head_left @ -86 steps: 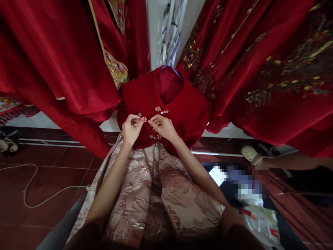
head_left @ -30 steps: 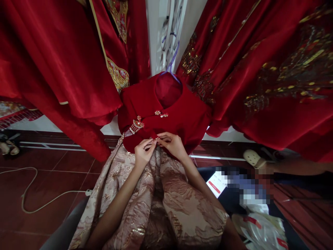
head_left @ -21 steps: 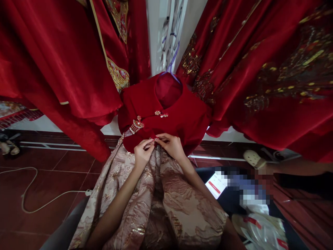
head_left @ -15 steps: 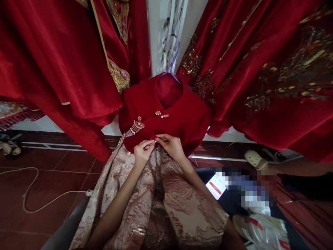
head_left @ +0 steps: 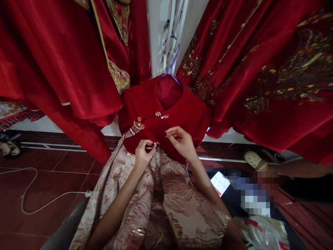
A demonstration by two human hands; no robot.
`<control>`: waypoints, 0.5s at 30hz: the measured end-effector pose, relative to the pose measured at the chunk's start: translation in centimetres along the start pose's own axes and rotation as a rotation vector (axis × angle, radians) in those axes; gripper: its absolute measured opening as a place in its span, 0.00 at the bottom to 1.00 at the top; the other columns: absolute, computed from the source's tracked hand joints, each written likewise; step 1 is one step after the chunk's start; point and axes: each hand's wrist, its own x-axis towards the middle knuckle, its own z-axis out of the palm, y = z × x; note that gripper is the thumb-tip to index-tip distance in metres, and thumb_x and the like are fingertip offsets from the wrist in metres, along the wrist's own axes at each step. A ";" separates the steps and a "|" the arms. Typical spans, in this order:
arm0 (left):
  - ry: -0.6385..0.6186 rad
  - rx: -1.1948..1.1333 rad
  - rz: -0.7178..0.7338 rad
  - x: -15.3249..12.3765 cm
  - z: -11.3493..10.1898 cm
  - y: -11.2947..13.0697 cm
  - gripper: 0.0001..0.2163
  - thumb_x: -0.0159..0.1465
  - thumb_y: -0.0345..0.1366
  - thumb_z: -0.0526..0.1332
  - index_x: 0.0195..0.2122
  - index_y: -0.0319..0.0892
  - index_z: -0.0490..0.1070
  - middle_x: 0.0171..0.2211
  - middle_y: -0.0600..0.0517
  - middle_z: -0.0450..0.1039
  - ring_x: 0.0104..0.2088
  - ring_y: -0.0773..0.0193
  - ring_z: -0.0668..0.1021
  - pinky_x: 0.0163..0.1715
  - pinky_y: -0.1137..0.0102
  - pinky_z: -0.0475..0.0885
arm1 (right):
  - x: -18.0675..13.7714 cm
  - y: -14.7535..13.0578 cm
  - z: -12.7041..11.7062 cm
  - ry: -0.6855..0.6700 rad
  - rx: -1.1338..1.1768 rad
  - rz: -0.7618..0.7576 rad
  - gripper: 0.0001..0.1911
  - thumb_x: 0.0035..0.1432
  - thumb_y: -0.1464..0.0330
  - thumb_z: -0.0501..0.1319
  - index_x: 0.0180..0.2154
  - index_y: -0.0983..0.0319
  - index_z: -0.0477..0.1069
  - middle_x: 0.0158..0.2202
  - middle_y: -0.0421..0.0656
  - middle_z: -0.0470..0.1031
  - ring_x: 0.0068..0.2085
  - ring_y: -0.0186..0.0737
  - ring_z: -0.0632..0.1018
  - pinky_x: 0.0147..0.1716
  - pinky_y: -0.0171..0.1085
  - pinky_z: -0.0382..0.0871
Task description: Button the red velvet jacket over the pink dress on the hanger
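Newly apart: see right hand (head_left: pixel 183 144) drawn off the lower clasp (head_left: pixel 157 143) to about 2 o'clock of it, over the red top (head_left: pixel 179 118). Note thumb and forefinger tips near each other, nothing visible between; cannot tell whether touching. Find left hand (head_left: pixel 143 152) at 8 o'clock of the lower clasp, fingertips right at it; cannot tell whether pinched on it or merely resting. Locate lower clasp toward the red top's 6 o'clock edge, with upper clasp (head_left: pixel 161 115) near 12 of it and tassel brooch (head_left: pixel 137 125) at 10, both as a second ago. Judge two-handed work broken off, perhaps briefly, leaving left hand alone at the lower clasp. Cannot read whether fastened.
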 end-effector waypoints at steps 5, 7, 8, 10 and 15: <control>-0.021 0.067 0.044 0.0 -0.2 -0.2 0.07 0.59 0.39 0.63 0.36 0.42 0.72 0.34 0.50 0.72 0.34 0.67 0.77 0.35 0.72 0.76 | -0.4 0.6 1.1 -0.161 -0.066 -0.050 0.08 0.56 0.66 0.60 0.39 0.59 0.73 0.35 0.41 0.78 0.35 0.35 0.78 0.33 0.33 0.70; -0.011 0.081 0.067 0.1 -0.3 -0.2 0.07 0.59 0.39 0.63 0.35 0.42 0.73 0.33 0.51 0.73 0.33 0.67 0.77 0.36 0.72 0.75 | -0.4 1.4 1.6 -0.192 -0.067 -0.058 0.10 0.55 0.66 0.62 0.40 0.59 0.73 0.36 0.41 0.78 0.37 0.35 0.78 0.37 0.35 0.71; -0.007 0.084 0.076 0.1 -0.3 -0.2 0.07 0.59 0.40 0.63 0.34 0.41 0.73 0.33 0.51 0.73 0.33 0.67 0.77 0.36 0.72 0.75 | -0.4 1.8 1.9 -0.209 -0.056 -0.054 0.11 0.54 0.66 0.62 0.41 0.59 0.73 0.36 0.42 0.78 0.38 0.36 0.78 0.39 0.36 0.72; -0.004 0.079 0.085 0.1 -0.4 -0.2 0.08 0.59 0.40 0.63 0.34 0.41 0.73 0.32 0.51 0.73 0.33 0.67 0.78 0.36 0.72 0.75 | -0.4 2.5 2.2 -0.261 -0.017 -0.028 0.11 0.55 0.65 0.62 0.41 0.60 0.73 0.36 0.42 0.78 0.38 0.36 0.78 0.41 0.37 0.72; 0.014 0.018 0.039 -0.1 -0.3 0.1 0.08 0.59 0.41 0.63 0.33 0.41 0.73 0.31 0.51 0.75 0.31 0.67 0.78 0.35 0.72 0.76 | -0.4 2.8 2.6 -0.325 0.037 0.051 0.10 0.58 0.65 0.59 0.41 0.60 0.73 0.37 0.44 0.79 0.39 0.37 0.79 0.41 0.39 0.74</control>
